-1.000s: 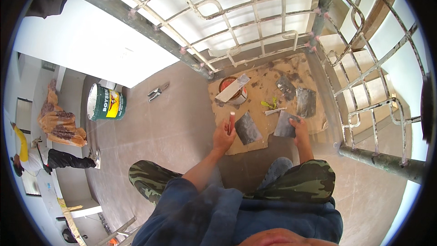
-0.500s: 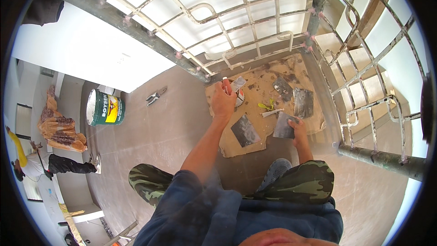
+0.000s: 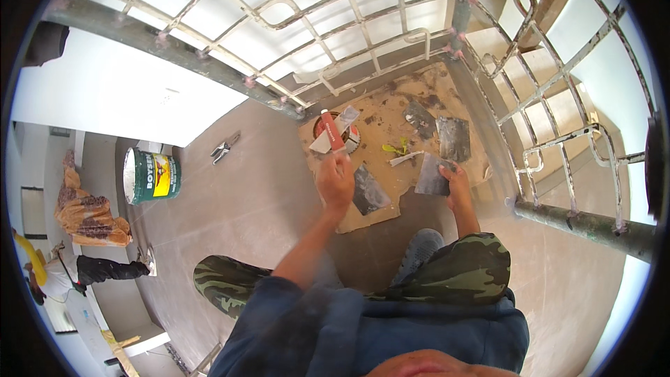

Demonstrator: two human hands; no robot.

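Note:
My left hand (image 3: 336, 185) is closed on the lower end of a flat red tube (image 3: 333, 131) with a white tip. The tube points away from me, above an open round can (image 3: 353, 139) with a white-and-red side. Pale flat pieces lie by the can's mouth; their kind is unclear. Between the thumb and fingers of my right hand (image 3: 458, 192) is a grey, smudged square sheet (image 3: 433, 176). Under both hands a stained cardboard sheet (image 3: 384, 112) carries a dark grey smeared sheet (image 3: 370, 190) and a yellow-green scrap (image 3: 396, 146).
White-and-rust metal grilles (image 3: 370, 21) rise ahead and to the right. Two more dirty grey sheets, including one at the right (image 3: 453, 138), lie on the cardboard. Pliers (image 3: 225, 148) and a green bucket (image 3: 153, 174) are at left. Another person (image 3: 63, 272) is at the far left.
My left hand has drawn back toward me, and more of the red tube shows. My right hand still holds the grey sheet. The whole view has shifted slightly.

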